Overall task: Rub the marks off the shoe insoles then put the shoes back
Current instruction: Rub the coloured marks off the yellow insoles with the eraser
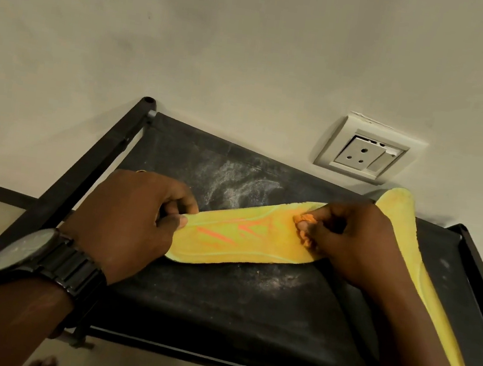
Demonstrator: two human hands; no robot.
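We face 1 cream wall (222,42) that fills the upper half of the view. Against it stands 1 black fabric shelf (218,302) on a dark metal frame (91,169), its cloth dusted with pale powder (240,182) near the back edge and the middle.

2 yellow insoles are on the shelf. The first insole (241,244) lies across the middle. The second insole (406,229) runs along the right edge from the back right corner toward the front, partly hidden by the right arm.

We count 2 hands. The left hand (131,217), with 1 black watch (40,257) on its wrist, pinches the first insole's left end, thumb on top. The right hand (358,244) has its fingers curled round 1 small orange lump (304,218), pressed to the insole's right end.

1 white socket plate (363,156) sits on the wall above the back right corner. Orange marks (214,236) streak the first insole.
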